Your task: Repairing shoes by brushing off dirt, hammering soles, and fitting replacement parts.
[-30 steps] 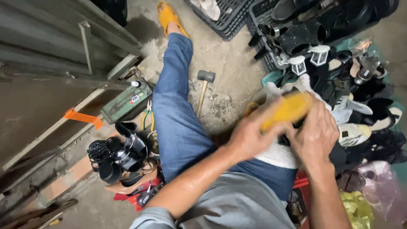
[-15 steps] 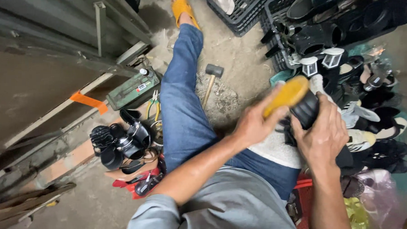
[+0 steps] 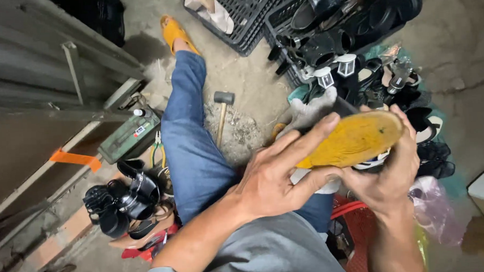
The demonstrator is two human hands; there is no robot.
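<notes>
Compared with half a second back: yellow sole (image 3: 354,138) now lying flatter and lower in the picture, its broad face turned up toward the camera instead of tilted on edge. Left hand (image 3: 278,175) shifted over its near end, fingers (image 3: 306,139) stretched long across the sole's upper edge, thumb tucked beneath, so pinching the sole between thumb and fingers. Right hand (image 3: 388,168) moved up around the far end, cupping it from below and behind, fingertips curled over the rim. Camera swung a little, so more of the outstretched leg in blue jeans (image 3: 191,138) and the yellow sandal (image 3: 175,32) showing.

Held in front of the chest, above the lap, over a grey cloth (image 3: 308,113).

Hard to make out: the dark shoe part under the sole, mostly covered by both hands. Right palm hidden behind the sole. Hammer (image 3: 223,107) lying on the concrete beside the leg, handle partly lost against the rubble. Black crate (image 3: 248,15) cut off by the top edge. Pile of dark shoes (image 3: 126,201) at the left knee tangled, single pieces not separable.
</notes>
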